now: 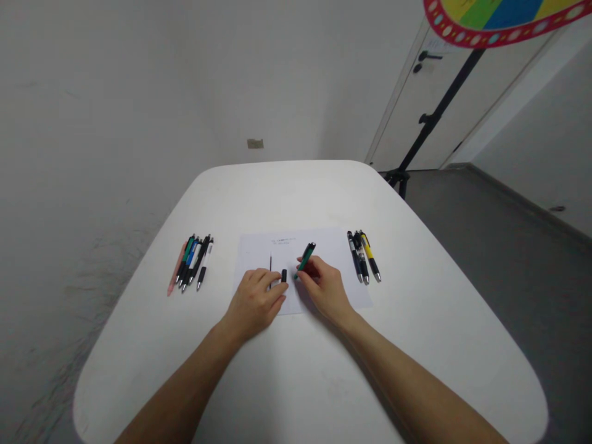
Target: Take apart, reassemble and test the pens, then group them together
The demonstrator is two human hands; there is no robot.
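My right hand (324,287) is closed around a green pen barrel (306,256), which tilts up and away over a white sheet of paper (259,250). My left hand (256,302) rests on the paper with fingers curled, its fingertips pinching a small black pen part (283,275). A thin dark refill (271,263) lies on the paper just beyond my left fingers. The two hands are close together near the middle of the sheet.
Several pens (192,260) lie bunched to the left of the paper and three pens (364,255) to its right, all on a white rounded table (300,382). A black stand (428,120) with a colourful wheel (494,21) is at the far right, beside a door.
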